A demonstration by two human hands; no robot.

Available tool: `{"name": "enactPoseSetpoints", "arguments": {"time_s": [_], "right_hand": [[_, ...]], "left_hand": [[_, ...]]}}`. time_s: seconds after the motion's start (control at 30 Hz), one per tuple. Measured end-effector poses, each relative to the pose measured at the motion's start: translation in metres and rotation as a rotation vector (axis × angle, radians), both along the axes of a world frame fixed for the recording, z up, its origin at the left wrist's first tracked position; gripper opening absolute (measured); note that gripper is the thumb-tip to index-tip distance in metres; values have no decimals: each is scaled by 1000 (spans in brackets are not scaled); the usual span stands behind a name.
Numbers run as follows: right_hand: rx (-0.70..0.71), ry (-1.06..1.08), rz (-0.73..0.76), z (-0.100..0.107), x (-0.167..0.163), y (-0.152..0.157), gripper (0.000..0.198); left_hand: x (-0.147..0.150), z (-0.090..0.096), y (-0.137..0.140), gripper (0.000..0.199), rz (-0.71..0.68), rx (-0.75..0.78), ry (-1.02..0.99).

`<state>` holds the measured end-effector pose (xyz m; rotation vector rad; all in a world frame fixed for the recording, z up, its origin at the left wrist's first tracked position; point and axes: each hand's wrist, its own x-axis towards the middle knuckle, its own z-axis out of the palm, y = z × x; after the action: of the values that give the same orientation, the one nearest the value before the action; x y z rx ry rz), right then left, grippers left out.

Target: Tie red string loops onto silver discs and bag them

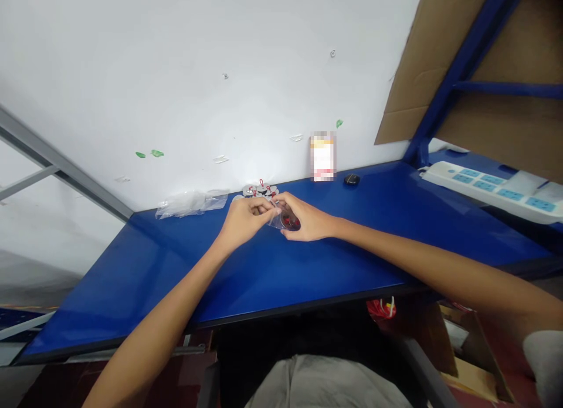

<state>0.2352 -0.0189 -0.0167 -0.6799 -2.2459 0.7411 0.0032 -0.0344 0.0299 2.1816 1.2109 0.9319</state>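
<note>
Above the middle of the blue table (259, 279), both hands meet at a small clear plastic bag (275, 221). My left hand (246, 220) is closed, its thumb and fingers pinching the edge of the bag. My right hand (308, 219) curls round the bag's other side, where a dark round disc with red on it (290, 221) shows between thumb and fingers. How far the disc sits inside the bag is hard to make out. Just behind my hands lies a pile of silvery round discs with red cord loops (263, 189), partly hidden by my fingers.
Flat clear plastic bags (189, 203) lie at the back left against the white wall (185, 74). A blurred-out card or box (323, 157) stands at the back, with a small black object (352, 179) beside it. A white power strip (492, 191) lies at right.
</note>
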Motion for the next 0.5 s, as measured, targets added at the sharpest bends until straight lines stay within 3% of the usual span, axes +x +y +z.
{"name": "enactPoseSetpoints", "arguments": {"time_s": [0.17, 0.27, 0.4, 0.5], "right_hand": [[-118, 146, 75, -3, -2, 0, 68], [-200, 199, 111, -6, -2, 3, 66], [-255, 274, 174, -12, -1, 7, 64], [-296, 327, 222, -18, -2, 12, 64]], "left_hand": [[1, 5, -7, 41, -174, 99, 122], [0, 8, -9, 32, -184, 230, 168], [-1, 9, -11, 36, -272, 170, 275], [-2, 6, -10, 35, -235, 197, 205]]}}
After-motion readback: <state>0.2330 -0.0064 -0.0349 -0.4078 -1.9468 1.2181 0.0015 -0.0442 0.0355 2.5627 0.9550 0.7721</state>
